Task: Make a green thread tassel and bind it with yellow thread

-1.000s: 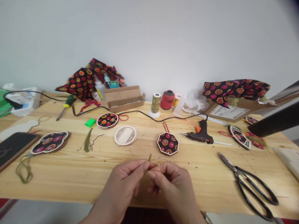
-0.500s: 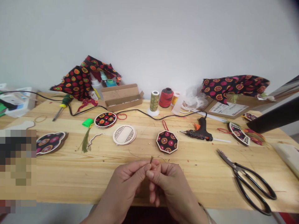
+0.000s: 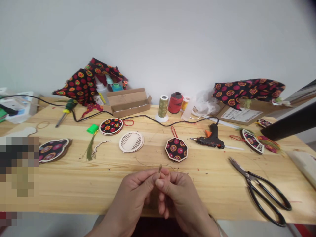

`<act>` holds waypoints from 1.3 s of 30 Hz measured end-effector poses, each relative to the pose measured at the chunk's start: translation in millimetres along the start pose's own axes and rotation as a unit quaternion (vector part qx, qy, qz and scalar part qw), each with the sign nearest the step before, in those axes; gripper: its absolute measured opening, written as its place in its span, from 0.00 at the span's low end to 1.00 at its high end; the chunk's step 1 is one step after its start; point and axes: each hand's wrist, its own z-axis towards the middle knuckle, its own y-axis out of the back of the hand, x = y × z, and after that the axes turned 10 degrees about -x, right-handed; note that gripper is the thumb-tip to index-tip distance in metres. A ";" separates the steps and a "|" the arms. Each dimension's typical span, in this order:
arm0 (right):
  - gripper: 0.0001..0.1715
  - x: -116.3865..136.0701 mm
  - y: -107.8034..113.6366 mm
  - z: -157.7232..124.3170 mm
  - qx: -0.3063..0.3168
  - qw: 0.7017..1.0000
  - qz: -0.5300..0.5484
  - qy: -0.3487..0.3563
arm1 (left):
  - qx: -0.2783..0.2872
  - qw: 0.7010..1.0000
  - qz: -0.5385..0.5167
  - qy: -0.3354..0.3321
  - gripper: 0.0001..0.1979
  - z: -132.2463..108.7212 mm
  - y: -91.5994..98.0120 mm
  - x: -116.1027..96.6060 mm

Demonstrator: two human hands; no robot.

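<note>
My left hand (image 3: 134,194) and my right hand (image 3: 179,194) meet at the near edge of the wooden table (image 3: 74,177). Both pinch a small bundle of olive-green thread (image 3: 160,168) whose short end sticks up between the fingertips. Just beyond the hands lies an octagonal ornament (image 3: 176,149) covered in black fabric with red and orange dots, with a red loop on top. A round wooden lattice disc (image 3: 131,142) lies to its left.
Large black scissors (image 3: 261,191) lie at the right. A black glue gun (image 3: 209,141) and its cord (image 3: 148,120) cross the middle. Thread spools (image 3: 163,108), a cardboard box (image 3: 128,102), patterned fabric (image 3: 89,82), a screwdriver (image 3: 64,112) and more ornaments (image 3: 111,126) stand further back.
The view has dipped slightly. My hands have drawn closer together around the thread, the right fingers curling in more. Nothing on the table has moved.
</note>
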 end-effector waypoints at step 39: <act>0.19 -4.8 6.7 -3.6 0.014 1.000 -0.004 0.000 | -0.059 0.998 -0.015 0.031 0.14 1.6 1.4 4.0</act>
